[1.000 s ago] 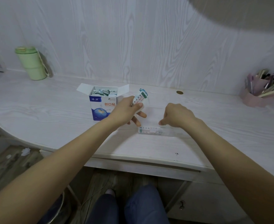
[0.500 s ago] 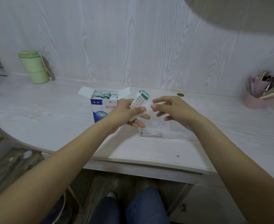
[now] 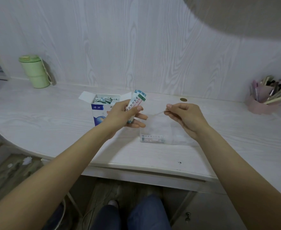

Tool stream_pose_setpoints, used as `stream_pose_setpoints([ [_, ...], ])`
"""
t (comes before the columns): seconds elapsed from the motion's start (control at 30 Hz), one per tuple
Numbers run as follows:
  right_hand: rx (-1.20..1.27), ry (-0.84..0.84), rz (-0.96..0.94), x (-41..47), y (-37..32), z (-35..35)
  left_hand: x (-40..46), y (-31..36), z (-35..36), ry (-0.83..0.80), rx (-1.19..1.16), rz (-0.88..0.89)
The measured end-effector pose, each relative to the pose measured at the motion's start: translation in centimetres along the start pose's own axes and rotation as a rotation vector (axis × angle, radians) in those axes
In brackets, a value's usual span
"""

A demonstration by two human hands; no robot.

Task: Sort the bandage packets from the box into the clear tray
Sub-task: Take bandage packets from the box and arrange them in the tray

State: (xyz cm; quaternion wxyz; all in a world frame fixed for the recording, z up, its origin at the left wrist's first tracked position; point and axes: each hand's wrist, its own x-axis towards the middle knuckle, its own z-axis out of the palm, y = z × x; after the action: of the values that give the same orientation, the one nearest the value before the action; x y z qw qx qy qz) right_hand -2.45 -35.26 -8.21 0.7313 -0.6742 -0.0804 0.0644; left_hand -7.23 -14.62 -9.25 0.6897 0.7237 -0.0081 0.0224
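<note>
- Left hand [image 3: 123,113] grips a small stack of white-and-green paper bandage packets [image 3: 136,105], thumb across the front, fingers curled behind, top ends fanning out above the thumb.
- Right hand [image 3: 184,116] is pinched on something thin and see-through, maybe a film or tray edge, hard to tell.
- Just below the packets' lower end sits the clear plastic tray [image 3: 163,130], one packet already lying along its near wall.
- Behind the left knuckles: the open blue-and-white cardboard box [image 3: 98,112], more packets inside.
- Packets look featherlight, floppy and slick, so I'd pinch mid-length, or they'll slide apart.
</note>
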Motion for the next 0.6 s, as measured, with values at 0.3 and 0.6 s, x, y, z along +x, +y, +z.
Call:
stream_pose_setpoints([
  [0.3,-0.431,0.19,-0.024,-0.7,0.2,-5.4,0.8,0.2,3.2,-0.034,0.044,0.04],
  [0.6,-0.834,0.138,-0.013,-0.9,1.3,-6.8,1.3,0.0,5.4,-0.049,0.056,0.044],
])
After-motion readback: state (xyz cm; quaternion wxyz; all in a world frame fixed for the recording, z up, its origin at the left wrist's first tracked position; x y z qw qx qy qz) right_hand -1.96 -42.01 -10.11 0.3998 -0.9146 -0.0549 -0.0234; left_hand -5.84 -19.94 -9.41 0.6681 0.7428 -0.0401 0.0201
